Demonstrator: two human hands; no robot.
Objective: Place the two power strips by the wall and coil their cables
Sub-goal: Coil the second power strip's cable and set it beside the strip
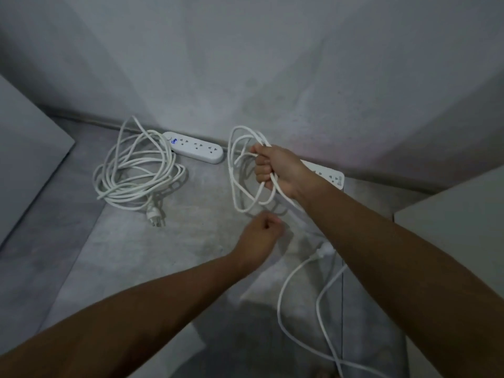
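Grey floor (131, 257) meets the wall (245, 64); both power strips lie lengthwise along its foot. Left strip (196, 147) sits beside its coiled cable (136, 170). Right hand (275, 167) grips loops of the second cable (242, 159), hiding part of the right strip (331, 175). Left hand (261, 233) is clenched, possibly around cable.

The wall (272, 64) is pale grey with faint darker mottling. Against the wall, the left power strip (197, 150) is white with a small blue indicator light at its left end. Its coiled cable (136, 173), in front of the wall, is white, ending in a white plug (155, 214). The right power strip (331, 174), also against the wall, is white. Its cable (245, 170) is white. The floor (163, 255) below the wall is grey with lighter blotches.
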